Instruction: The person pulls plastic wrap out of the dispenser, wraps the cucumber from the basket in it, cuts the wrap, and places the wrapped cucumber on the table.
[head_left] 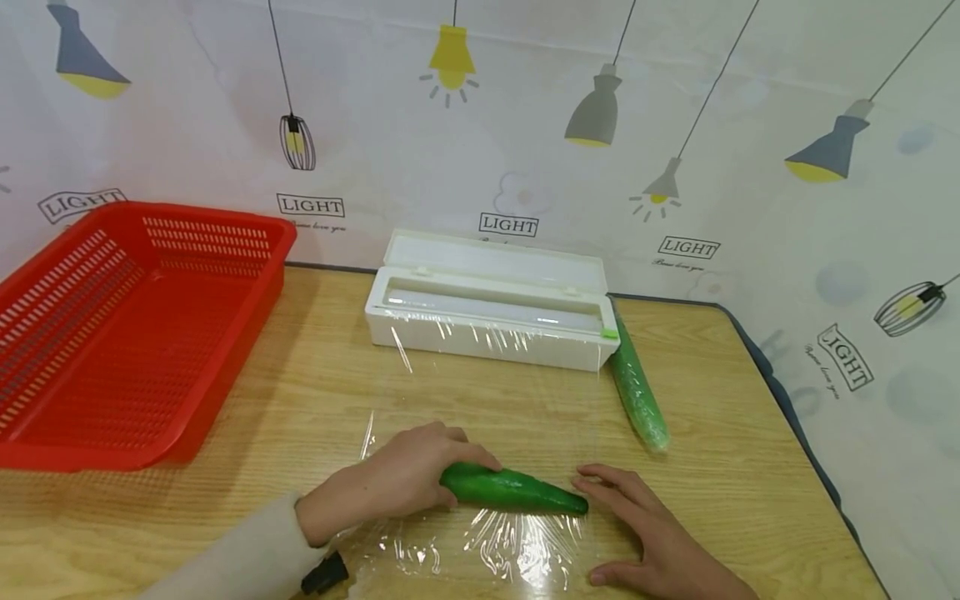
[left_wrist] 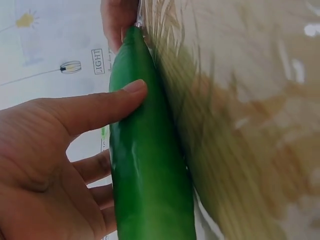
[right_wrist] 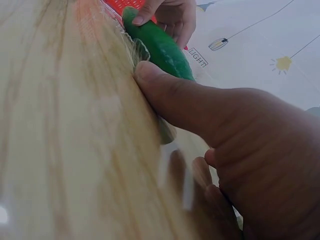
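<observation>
A green cucumber lies on a sheet of clear cling film spread on the table. My left hand grips it from above, the thumb along one side and the fingers on the other. Near the cucumber's narrow dark tip is my right hand, its fingers and thumb spread apart by the film's right edge. In the right wrist view, the right thumb reaches straight toward the cucumber. Farther back, the film runs out of a white cling film dispenser with its lid up.
A second cucumber, wrapped in film, lies right of the dispenser. On the left stands a red plastic basket with slotted sides. Behind the wooden table rises a wall covering printed with lamps. A small black object is by the left sleeve.
</observation>
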